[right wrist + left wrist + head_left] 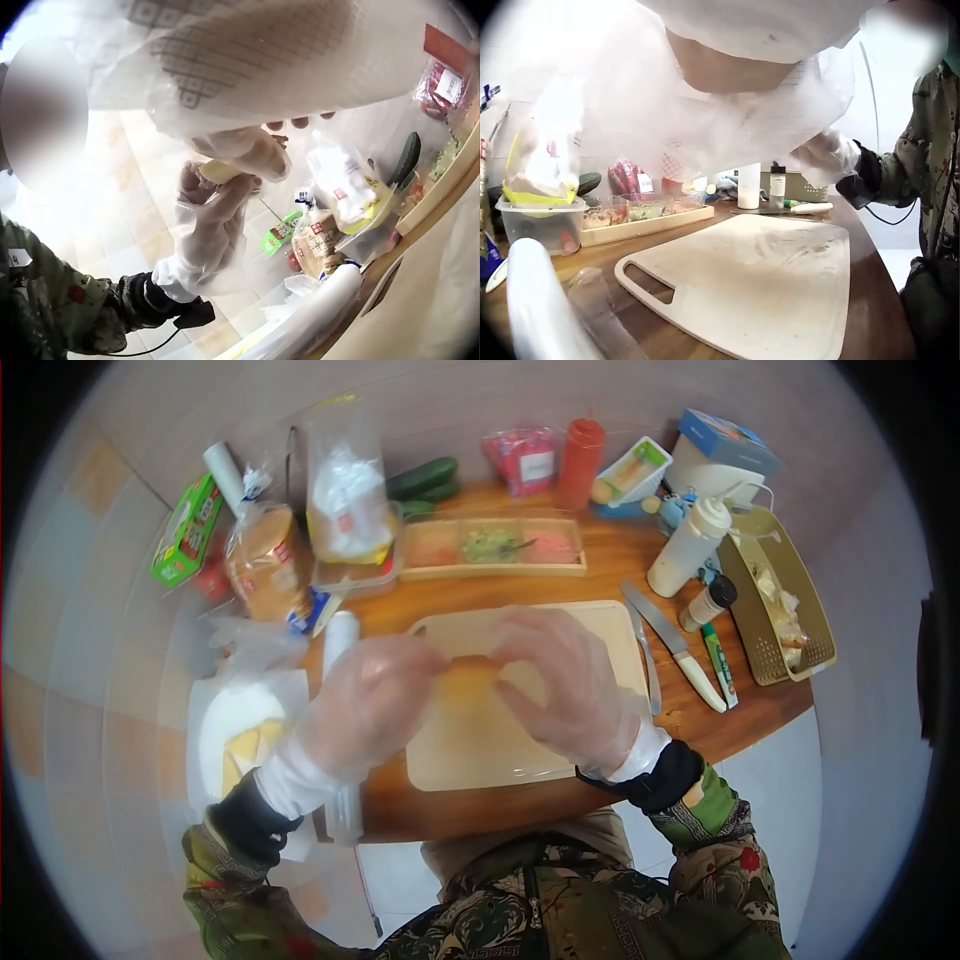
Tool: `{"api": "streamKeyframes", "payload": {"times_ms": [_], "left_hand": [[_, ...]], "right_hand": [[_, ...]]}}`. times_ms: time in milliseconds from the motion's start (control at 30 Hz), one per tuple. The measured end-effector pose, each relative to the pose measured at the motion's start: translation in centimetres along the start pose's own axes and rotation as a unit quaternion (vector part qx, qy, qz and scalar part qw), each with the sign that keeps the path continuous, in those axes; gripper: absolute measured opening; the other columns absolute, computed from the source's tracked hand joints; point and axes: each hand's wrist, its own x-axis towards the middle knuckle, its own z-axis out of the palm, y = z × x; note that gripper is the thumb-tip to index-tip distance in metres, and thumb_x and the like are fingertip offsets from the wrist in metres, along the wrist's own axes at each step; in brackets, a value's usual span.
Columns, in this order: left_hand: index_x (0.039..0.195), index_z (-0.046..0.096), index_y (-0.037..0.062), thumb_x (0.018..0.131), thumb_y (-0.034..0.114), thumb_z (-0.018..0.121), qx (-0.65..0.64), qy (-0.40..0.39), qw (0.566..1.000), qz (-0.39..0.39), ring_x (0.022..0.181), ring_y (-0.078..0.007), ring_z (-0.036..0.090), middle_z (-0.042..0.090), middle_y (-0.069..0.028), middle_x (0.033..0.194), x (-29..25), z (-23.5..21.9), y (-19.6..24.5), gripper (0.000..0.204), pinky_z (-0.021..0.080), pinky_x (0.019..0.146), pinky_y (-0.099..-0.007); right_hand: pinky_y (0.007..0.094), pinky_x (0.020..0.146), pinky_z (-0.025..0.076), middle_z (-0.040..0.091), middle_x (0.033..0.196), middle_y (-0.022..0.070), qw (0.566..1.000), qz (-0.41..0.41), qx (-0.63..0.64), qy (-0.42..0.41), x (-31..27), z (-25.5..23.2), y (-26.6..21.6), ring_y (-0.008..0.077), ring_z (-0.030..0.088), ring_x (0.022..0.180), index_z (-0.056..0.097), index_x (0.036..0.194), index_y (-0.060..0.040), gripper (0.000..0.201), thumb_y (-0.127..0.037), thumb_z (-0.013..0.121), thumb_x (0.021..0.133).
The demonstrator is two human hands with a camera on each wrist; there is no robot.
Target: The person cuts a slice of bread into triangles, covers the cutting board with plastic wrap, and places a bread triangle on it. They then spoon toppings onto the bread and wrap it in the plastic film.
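Both hands wear clear plastic gloves and are raised over a cream cutting board (440,760). Between their fingertips is a yellow-and-brown piece of food (468,678), blurred in the head view; I cannot tell its exact kind. The right wrist view shows a pale yellow surface of the food piece (216,172), with the left hand (214,225) pinching it from below. Fingers of the right hand (247,152) curl over it from the other side. In the head view the left hand (370,695) and right hand (570,680) face each other across the food.
Bagged bread (270,565), a plastic-wrap roll (342,760) and yellow slices (245,755) on white paper lie left. Behind the board is a wooden tray (490,570) with fillings. A knife (680,650), white bottle (690,545), pepper shaker (708,603) and basket (810,600) stand right.
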Motion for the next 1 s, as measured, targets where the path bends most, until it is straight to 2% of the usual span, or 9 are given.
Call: {"api": "streamKeyframes", "payload": {"times_ms": [167, 467, 533, 600, 667, 733, 800, 867, 1000], "left_hand": [[0.111, 0.060, 0.0015, 0.080, -0.006, 0.070, -0.023, -0.008, 0.997, 0.069, 0.108, -0.0341, 0.063, 0.066, -0.0150, 0.118, 0.3, 1.5, -0.6, 0.033, 0.055, 0.088, -0.0409], [0.101, 0.062, 0.0046, 0.076, -0.004, 0.075, -0.069, -0.034, 0.988, -0.137, 0.085, -0.0255, 0.068, 0.070, -0.0076, 0.098, 2.6, 4.7, 1.3, 0.030, 0.053, 0.074, -0.0337], [0.104, 0.065, 0.0038, 0.078, 0.000, 0.077, -0.176, -0.136, 0.936, -0.273, 0.085, -0.0185, 0.066, 0.069, -0.0064, 0.099, 2.9, 5.7, 1.0, 0.029, 0.053, 0.077, -0.0318], [0.108, 0.066, 0.0036, 0.081, 0.007, 0.076, -0.275, -0.115, 0.900, -0.318, 0.085, -0.0196, 0.066, 0.069, -0.0079, 0.097, 2.5, 7.1, 0.7, 0.029, 0.053, 0.077, -0.0326], [0.112, 0.068, 0.0035, 0.084, 0.014, 0.075, -0.369, -0.093, 0.853, -0.357, 0.084, -0.0208, 0.065, 0.069, -0.0094, 0.095, 2.4, 7.4, 0.0, 0.031, 0.053, 0.077, -0.0334], [0.120, 0.067, 0.0028, 0.086, 0.018, 0.073, -0.193, -0.147, 0.894, -0.377, 0.088, -0.0184, 0.065, 0.069, -0.0099, 0.100, 2.8, 5.8, -0.8, 0.038, 0.054, 0.079, -0.0310], [0.121, 0.067, 0.0016, 0.087, 0.018, 0.071, -0.213, -0.138, 0.864, -0.436, 0.089, -0.0193, 0.067, 0.070, -0.0116, 0.100, 1.7, 5.4, -2.0, 0.038, 0.054, 0.079, -0.0319], [0.116, 0.067, -0.0009, 0.089, 0.008, 0.067, -0.177, -0.146, 0.877, -0.422, 0.080, -0.0120, 0.063, 0.069, -0.0065, 0.093, 0.7, 5.4, -3.3, 0.029, 0.053, 0.073, -0.0274], [0.104, 0.071, 0.0007, 0.088, 0.005, 0.068, -0.105, -0.212, 0.908, -0.346, 0.082, -0.0235, 0.069, 0.071, -0.0121, 0.093, 0.2, 5.3, -2.7, 0.017, 0.055, 0.073, -0.0333]], "right_hand": [[0.0438, 0.084, 0.053, 0.061, 0.113, 0.0114, 1.000, -0.005, -0.013, 0.005, -1.4, -1.5, 0.5, 0.0331, 0.062, 0.101, 0.062, 0.110, -0.0113, 0.044, -0.003, 0.078, 0.070], [0.0417, 0.070, 0.054, 0.065, 0.090, 0.0096, 0.995, 0.039, -0.084, -0.040, -2.0, -3.2, 0.4, 0.0330, 0.064, 0.084, 0.068, 0.104, -0.0105, 0.031, -0.011, 0.079, 0.075], [0.0407, 0.068, 0.054, 0.066, 0.087, 0.0100, 0.993, 0.063, -0.071, -0.075, -2.6, -3.1, 1.1, 0.0331, 0.065, 0.081, 0.068, 0.105, -0.0097, 0.030, -0.010, 0.078, 0.077], [0.0396, 0.066, 0.054, 0.066, 0.085, 0.0104, 0.989, 0.086, -0.060, -0.108, -3.0, -3.6, 1.7, 0.0331, 0.065, 0.078, 0.068, 0.106, -0.0089, 0.028, -0.010, 0.077, 0.079], [0.0364, 0.062, 0.053, 0.065, 0.080, 0.0111, 0.984, 0.154, -0.039, -0.075, -2.8, -4.6, 1.9, 0.0291, 0.066, 0.071, 0.068, 0.108, -0.0068, 0.027, -0.009, 0.075, 0.083], [0.0301, 0.064, 0.050, 0.064, 0.079, 0.0048, 0.962, 0.261, -0.003, -0.079, -2.8, -6.1, 1.7, 0.0171, 0.062, 0.070, 0.068, 0.112, -0.0050, 0.026, -0.007, 0.073, 0.087], [0.0251, 0.066, 0.047, 0.061, 0.081, -0.0019, 0.890, 0.446, 0.090, -0.005, -2.4, -7.8, 1.6, 0.0080, 0.057, 0.073, 0.066, 0.119, -0.0045, 0.031, -0.007, 0.071, 0.089], [0.0238, 0.068, 0.046, 0.060, 0.083, -0.0030, 0.880, 0.466, 0.093, 0.009, -2.8, -9.1, 2.4, 0.0063, 0.056, 0.075, 0.065, 0.122, -0.0044, 0.033, -0.007, 0.070, 0.090], [0.0226, 0.071, 0.046, 0.060, 0.088, -0.0017, 0.861, 0.498, 0.099, 0.034, -3.5, -9.9, 3.2, 0.0059, 0.055, 0.081, 0.062, 0.129, -0.0033, 0.037, -0.008, 0.068, 0.092]]}}
